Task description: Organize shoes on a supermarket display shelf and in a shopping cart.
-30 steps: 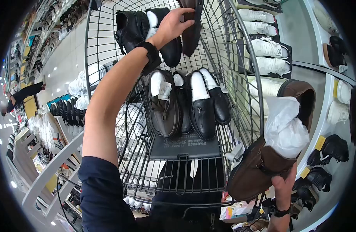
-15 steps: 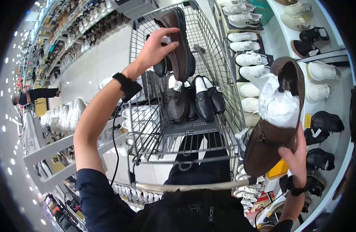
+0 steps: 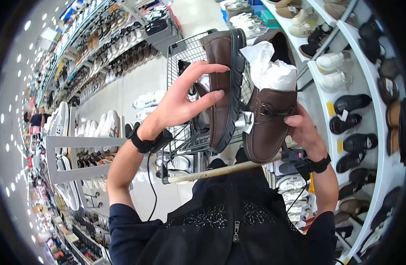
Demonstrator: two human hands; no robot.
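Two brown leather shoes are held up side by side over the shopping cart (image 3: 189,53). My left hand (image 3: 187,95) grips the left shoe (image 3: 220,88), which is turned on its side with its black ridged sole facing right. My right hand (image 3: 304,130) holds the right shoe (image 3: 267,128) by its side, with its upper and metal buckle facing me. White paper (image 3: 273,73) is stuffed into the right shoe's opening. A small white tag (image 3: 245,122) hangs between the two shoes. The shoes hide much of the cart's inside.
White shelves (image 3: 315,70) with black, white and brown shoes run along the right. The cart's handle (image 3: 220,172) crosses in front of my body. A grey rack frame (image 3: 88,141) with white shoes stands at the left. Far left, a person (image 3: 36,119) is visible.
Both shoes are now close together, nearer my body and above the cart handle. The right shoe has moved left from beside the shelves. The view has shifted, and the cart appears farther forward.
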